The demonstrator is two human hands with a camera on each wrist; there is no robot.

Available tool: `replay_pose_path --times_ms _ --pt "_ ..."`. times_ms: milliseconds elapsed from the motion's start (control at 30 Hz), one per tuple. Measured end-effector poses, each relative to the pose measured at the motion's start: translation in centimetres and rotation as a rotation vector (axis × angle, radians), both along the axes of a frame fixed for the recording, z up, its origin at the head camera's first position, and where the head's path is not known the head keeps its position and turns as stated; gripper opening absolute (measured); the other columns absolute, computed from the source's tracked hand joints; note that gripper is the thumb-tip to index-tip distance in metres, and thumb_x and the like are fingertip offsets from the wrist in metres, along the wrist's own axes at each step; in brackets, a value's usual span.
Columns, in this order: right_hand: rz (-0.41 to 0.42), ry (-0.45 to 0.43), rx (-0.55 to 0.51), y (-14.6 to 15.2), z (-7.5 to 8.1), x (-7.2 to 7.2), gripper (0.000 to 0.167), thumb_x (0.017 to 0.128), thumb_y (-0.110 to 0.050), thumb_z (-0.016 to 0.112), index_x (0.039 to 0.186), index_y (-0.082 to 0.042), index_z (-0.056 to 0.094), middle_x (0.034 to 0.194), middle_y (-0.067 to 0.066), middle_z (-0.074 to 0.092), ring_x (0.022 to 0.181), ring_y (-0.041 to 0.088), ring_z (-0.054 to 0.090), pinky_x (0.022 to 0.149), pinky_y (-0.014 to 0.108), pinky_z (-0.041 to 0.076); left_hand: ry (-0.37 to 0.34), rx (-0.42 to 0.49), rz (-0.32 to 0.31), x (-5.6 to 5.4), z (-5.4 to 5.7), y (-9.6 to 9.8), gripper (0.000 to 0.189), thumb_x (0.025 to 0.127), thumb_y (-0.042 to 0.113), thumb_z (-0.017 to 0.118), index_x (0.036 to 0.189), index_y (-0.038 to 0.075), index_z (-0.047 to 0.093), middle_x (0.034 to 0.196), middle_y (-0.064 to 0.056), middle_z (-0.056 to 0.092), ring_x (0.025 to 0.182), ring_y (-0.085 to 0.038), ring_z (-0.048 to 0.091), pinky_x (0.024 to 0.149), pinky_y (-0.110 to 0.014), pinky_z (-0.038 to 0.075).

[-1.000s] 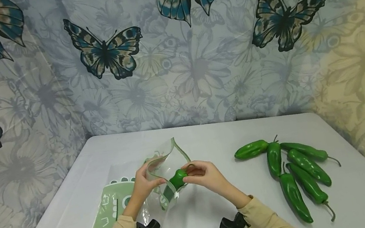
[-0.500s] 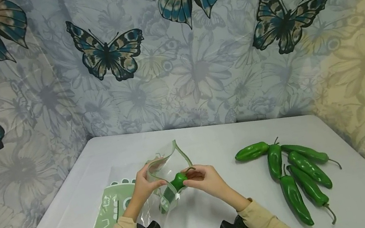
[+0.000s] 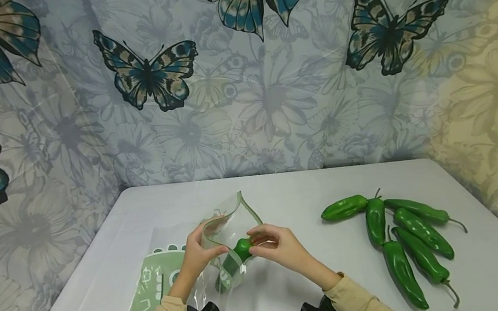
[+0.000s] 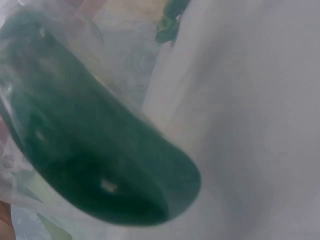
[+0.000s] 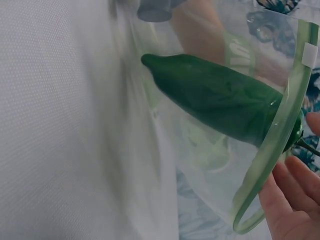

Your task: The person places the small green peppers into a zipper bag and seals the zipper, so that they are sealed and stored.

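My left hand (image 3: 199, 249) grips the rim of a clear zip bag (image 5: 266, 155) with a green edge, thumb at the mouth, which stands wide. One long green pepper (image 5: 215, 97) lies slanted in the bag, tip downward, its stem end at the opening. The fingers and thumb of my right hand (image 3: 277, 245) hold the pepper's stem end at the bag's mouth. In the left wrist view the pepper (image 4: 100, 140) shows large through the plastic, its rounded tip low. The far fingers of my left hand are partly hidden behind the bag.
Several green peppers (image 3: 423, 233) lie in a loose group on the right of the white table (image 3: 285, 188). A flat clear bag with a green printed design (image 3: 141, 299) lies at the left, partly under my left arm. A butterfly-print cloth (image 3: 269, 102) hangs behind the table.
The pepper has slid a little deeper into the bag, and its stem has dropped from view behind my right fingers in the head view. My left hand has barely moved.
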State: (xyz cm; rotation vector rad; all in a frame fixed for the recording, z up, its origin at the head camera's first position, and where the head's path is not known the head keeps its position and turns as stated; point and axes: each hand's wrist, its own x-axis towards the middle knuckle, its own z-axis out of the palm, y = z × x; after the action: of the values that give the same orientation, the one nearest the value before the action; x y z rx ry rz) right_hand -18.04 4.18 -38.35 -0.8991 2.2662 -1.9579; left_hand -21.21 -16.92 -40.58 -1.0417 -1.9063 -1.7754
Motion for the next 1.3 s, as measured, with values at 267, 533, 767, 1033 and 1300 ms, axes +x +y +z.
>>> replay_pose_path --times_ms 267,533,767,1033,1300 --pt "-0.053 0.064 0.071 -0.11 0.42 0.29 0.017 0.086 0.000 0.058 0.099 0.010 0.059 0.095 0.020 0.062 0.089 0.032 0.059 0.077 0.033 0.049 0.006 -0.010 -0.012 0.23 0.38 0.16 0.074 0.069 0.032 0.072 0.112 -0.021 0.045 0.109 -0.038 0.048 0.108 -0.015 0.049 0.094 -0.022 0.034" --pt "-0.091 0.135 0.117 0.07 0.74 0.25 0.015 0.090 0.000 0.050 0.095 0.009 0.061 0.091 0.018 0.063 0.086 0.029 0.059 0.079 0.036 0.048 -0.004 -0.007 -0.013 0.44 0.72 0.21 0.076 0.068 0.034 0.073 0.112 -0.022 0.046 0.109 -0.038 0.047 0.109 -0.014 0.049 0.094 -0.021 0.034" --pt "-0.080 0.100 0.112 0.11 0.60 0.35 0.014 0.088 -0.002 0.055 0.094 0.008 0.063 0.091 0.016 0.064 0.085 0.024 0.060 0.077 0.034 0.049 0.024 -0.002 -0.015 0.34 0.65 0.26 0.077 0.069 0.035 0.072 0.112 -0.023 0.045 0.108 -0.040 0.047 0.108 -0.014 0.049 0.093 -0.022 0.035" --pt "-0.053 0.128 0.093 0.23 0.29 0.46 0.014 0.088 -0.001 0.055 0.093 0.009 0.064 0.092 0.017 0.064 0.086 0.022 0.059 0.078 0.030 0.049 0.028 0.004 -0.006 0.21 0.41 0.11 0.076 0.069 0.034 0.072 0.113 -0.022 0.044 0.107 -0.039 0.047 0.108 -0.016 0.049 0.092 -0.024 0.037" --pt "-0.028 0.206 0.087 0.04 0.07 0.39 0.014 0.088 0.004 0.053 0.091 0.011 0.064 0.092 0.022 0.062 0.087 0.029 0.059 0.076 0.031 0.050 0.018 0.010 -0.006 0.33 0.46 0.19 0.079 0.068 0.037 0.071 0.113 -0.022 0.044 0.108 -0.039 0.046 0.109 -0.013 0.048 0.092 -0.022 0.036"
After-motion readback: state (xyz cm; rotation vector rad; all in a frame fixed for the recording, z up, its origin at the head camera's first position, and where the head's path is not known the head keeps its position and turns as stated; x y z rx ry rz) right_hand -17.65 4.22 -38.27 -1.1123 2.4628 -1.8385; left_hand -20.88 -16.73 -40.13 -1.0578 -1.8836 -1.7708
